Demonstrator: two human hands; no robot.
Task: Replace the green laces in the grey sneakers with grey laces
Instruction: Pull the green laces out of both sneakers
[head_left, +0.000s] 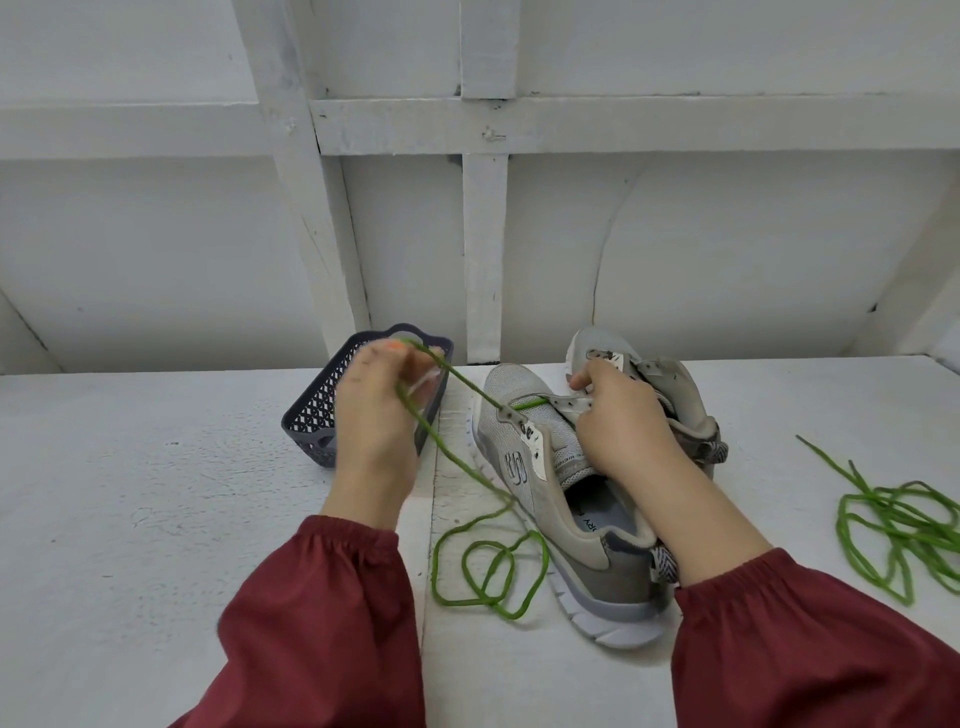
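Note:
Two grey sneakers stand side by side on the white table. The near sneaker (561, 499) has a green lace (467, 387) running through only its lowest eyelets. My left hand (376, 415) pinches that lace and holds it taut up to the left; the slack lies in loops (488, 571) on the table. My right hand (623, 421) grips the near sneaker's eyelet flap and tongue. The far sneaker (670, 379) has bare eyelets. A second green lace (898, 525) lies loose at the right.
A dark grey perforated basket (317, 410) stands behind my left hand; its contents are mostly hidden. A white panelled wall (483, 234) rises at the table's back edge. Bare white tabletop (130, 493) spreads to the left.

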